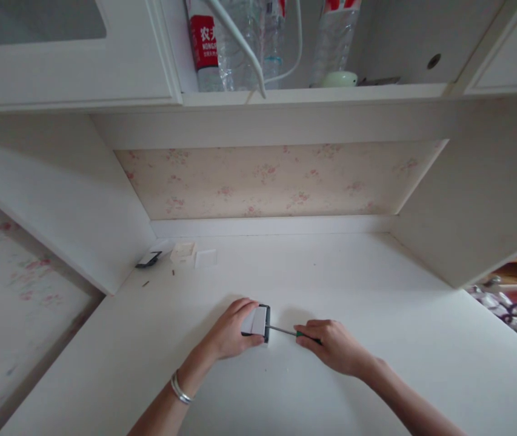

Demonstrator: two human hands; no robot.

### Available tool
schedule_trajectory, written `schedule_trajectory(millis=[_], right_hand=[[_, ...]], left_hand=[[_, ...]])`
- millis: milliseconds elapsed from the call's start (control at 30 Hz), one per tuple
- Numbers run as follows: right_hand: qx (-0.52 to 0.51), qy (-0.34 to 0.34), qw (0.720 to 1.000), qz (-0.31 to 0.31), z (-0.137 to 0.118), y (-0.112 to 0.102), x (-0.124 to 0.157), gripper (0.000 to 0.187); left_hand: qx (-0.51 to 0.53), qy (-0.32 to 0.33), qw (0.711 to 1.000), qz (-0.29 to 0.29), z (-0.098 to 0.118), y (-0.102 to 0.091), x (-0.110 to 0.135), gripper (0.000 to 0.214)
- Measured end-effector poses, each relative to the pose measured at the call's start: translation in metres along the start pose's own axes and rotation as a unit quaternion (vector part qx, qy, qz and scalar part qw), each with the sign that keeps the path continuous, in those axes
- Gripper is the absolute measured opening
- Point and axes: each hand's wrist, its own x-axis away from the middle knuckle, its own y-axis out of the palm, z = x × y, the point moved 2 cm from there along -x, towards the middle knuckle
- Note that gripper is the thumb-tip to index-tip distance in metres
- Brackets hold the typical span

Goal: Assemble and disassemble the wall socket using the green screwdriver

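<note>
My left hand (pixel 231 330) grips a small white switch-like module with a dark edge (pixel 257 321) and holds it down on the white desk (pixel 331 375). My right hand (pixel 333 345) is closed round a green-handled screwdriver (pixel 285 331). Its metal shaft points left and its tip meets the module's right edge. A silver bangle sits on my left wrist.
Small parts lie at the back left of the desk: a dark-edged piece (pixel 148 259), a white square frame (pixel 183 252) and a white plate (pixel 205 258). Above, an open shelf (pixel 313 92) holds plastic bottles (pixel 235 42). Cabinet panels flank the desk recess.
</note>
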Motion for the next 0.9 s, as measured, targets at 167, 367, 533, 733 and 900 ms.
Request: schedule_trajectory(millis=[167, 367, 533, 733, 900], right_hand=[[-0.008, 0.017, 1.0, 0.011, -0.003, -0.008, 0.007, 0.043], [-0.034, 0.02, 0.999, 0.031, -0.01, -0.01, 0.013, 0.041], [-0.033, 0.047, 0.998, 0.017, -0.011, -0.011, 0.015, 0.038], [-0.024, 0.055, 0.998, 0.022, -0.02, -0.013, 0.009, 0.032], [0.029, 0.038, 0.998, 0.029, -0.033, -0.021, 0.002, 0.03]], left_hand=[[-0.007, 0.019, 0.999, -0.029, 0.009, -0.009, -0.01, 0.073], [0.024, 0.009, 1.0, -0.003, 0.013, -0.011, -0.014, 0.057], [0.092, -0.052, 0.991, 0.08, -0.008, -0.024, 0.0, 0.063], [0.006, -0.104, 0.985, 0.135, -0.053, -0.038, 0.019, 0.062], [-0.102, -0.095, 0.987, 0.079, -0.065, -0.039, 0.021, 0.06]])
